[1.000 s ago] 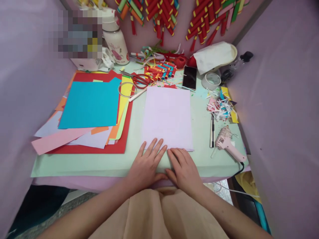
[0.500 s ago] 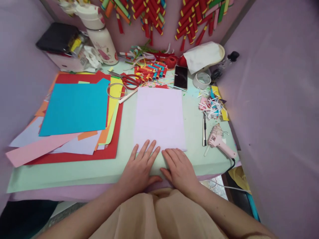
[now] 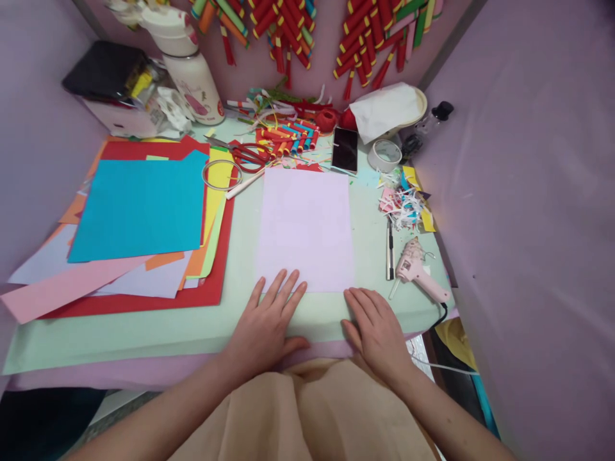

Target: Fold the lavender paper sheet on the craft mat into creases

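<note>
A pale lilac sheet of paper (image 3: 305, 224) lies flat on the light green table cover (image 3: 144, 326) in front of me. My left hand (image 3: 266, 326) rests open on the table, fingers spread, fingertips touching the sheet's near left edge. My right hand (image 3: 379, 330) lies flat and open just past the sheet's near right corner, holding nothing.
A stack of coloured paper with a blue sheet (image 3: 137, 208) on top lies left. Red scissors (image 3: 247, 153), a wire ring (image 3: 221, 174), rolled paper tubes (image 3: 288, 137), a phone (image 3: 344, 149), a tape roll (image 3: 384, 155), paper scraps (image 3: 406, 202), a pen (image 3: 389, 250) and a pink glue gun (image 3: 420, 272) surround the sheet. A bottle (image 3: 189, 64) stands at the back.
My right hand has slid to the right along the near edge, off the lilac sheet's corner. The left hand has stayed put. The view has shifted slightly.
</note>
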A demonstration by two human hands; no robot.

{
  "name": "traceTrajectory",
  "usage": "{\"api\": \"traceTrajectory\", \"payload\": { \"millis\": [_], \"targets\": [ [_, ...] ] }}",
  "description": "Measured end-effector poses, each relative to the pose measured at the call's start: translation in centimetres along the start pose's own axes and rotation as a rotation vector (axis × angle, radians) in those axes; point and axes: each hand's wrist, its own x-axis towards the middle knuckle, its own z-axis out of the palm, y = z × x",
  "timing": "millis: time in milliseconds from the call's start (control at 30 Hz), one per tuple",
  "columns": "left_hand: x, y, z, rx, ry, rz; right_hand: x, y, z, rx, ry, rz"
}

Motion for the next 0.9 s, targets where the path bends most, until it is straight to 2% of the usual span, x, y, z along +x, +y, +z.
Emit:
{"api": "traceTrajectory", "payload": {
  "millis": [167,433,667,767,900],
  "targets": [
    [0.0,0.0,0.0,-0.018,0.011,0.000,-0.3,-0.1,0.3,-0.003,0.028,0.043],
    [-0.1,-0.1,0.0,-0.005,0.012,-0.006,-0.5,0.4,0.8,0.029,0.061,0.037],
    [-0.1,-0.4,0.6,0.014,0.073,0.008,0.2,-0.3,0.5,0.150,0.163,0.097],
    [0.0,-0.4,1.0,0.032,0.108,0.018,1.5,-1.5,0.2,0.209,0.200,0.028],
    [-0.1,-0.4,1.2,0.064,0.121,0.019,3.5,-2.9,0.8,0.263,0.142,-0.113]
  ]
}}
